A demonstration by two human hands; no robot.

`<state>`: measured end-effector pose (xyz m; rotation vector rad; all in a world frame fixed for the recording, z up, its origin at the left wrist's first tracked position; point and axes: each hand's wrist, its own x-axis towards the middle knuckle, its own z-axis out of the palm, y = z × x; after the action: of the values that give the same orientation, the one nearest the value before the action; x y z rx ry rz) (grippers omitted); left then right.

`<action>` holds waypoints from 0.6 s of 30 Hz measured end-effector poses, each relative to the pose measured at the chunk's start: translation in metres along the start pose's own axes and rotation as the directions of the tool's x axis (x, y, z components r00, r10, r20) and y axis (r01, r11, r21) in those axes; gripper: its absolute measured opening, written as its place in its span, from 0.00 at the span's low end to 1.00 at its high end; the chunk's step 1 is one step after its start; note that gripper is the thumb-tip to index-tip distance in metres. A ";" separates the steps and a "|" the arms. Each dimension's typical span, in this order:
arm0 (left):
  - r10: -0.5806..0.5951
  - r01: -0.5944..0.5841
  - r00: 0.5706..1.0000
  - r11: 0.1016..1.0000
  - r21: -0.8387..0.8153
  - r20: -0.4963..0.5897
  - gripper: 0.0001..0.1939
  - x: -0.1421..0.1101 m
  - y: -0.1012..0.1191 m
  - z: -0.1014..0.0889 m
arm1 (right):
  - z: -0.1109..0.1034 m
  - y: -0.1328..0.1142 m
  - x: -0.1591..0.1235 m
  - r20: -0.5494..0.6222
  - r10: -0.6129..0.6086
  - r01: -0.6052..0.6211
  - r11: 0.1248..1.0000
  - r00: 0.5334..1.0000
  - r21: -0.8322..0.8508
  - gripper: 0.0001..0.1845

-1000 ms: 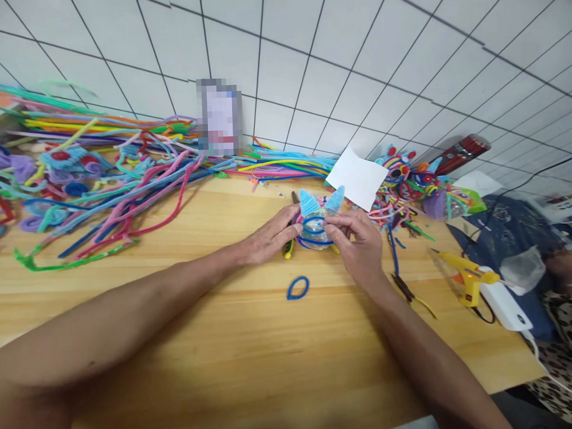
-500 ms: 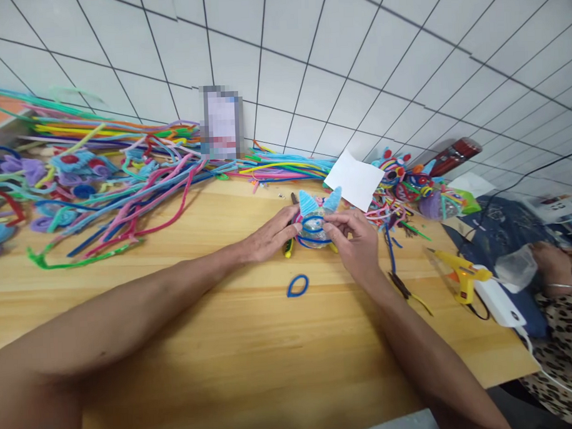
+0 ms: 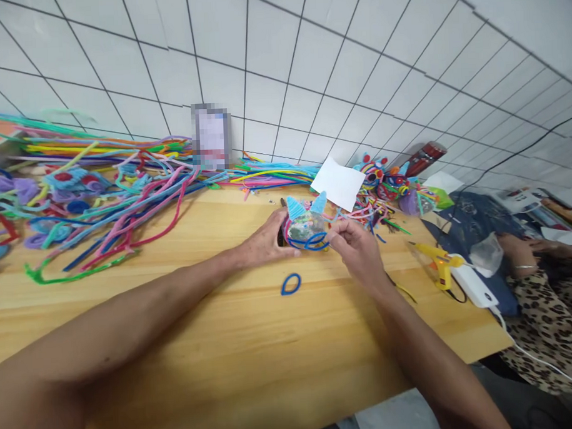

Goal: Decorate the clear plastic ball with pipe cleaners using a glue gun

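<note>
A clear rounded craft body with two light-blue fuzzy ears and a blue band stands on the wooden table. My left hand is wrapped round its left side, thumb in front. Between the fingertips of my right hand is a blue pipe-cleaner loop, pinched by its right end in front of the body; whether it touches the body I cannot tell. A second blue pointed loop lies on the table nearer to me. A dark tool partly shows behind my left hand.
Many coloured pipe cleaners cover the left and back. White paper and finished fuzzy figures lie at back right. A yellow glue gun rests by a white power strip. Another person's hand is at far right.
My right hand has lowered the blue loop down the front of the body. My left fingers have spread from the loop to grip the body's side. The view has shifted to the right.
</note>
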<state>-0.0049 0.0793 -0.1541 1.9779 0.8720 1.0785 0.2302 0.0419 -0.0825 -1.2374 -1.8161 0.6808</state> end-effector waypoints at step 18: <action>-0.167 0.174 0.985 0.934 0.311 -0.052 0.33 0.003 0.027 -0.001 | -0.157 0.088 -0.163 -0.640 0.230 -0.526 0.788 0.733 -0.320 0.20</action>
<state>0.0015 0.0674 -0.1300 2.0992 1.2705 0.9087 0.4372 -0.0784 -0.1226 -1.9570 -1.2343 0.0078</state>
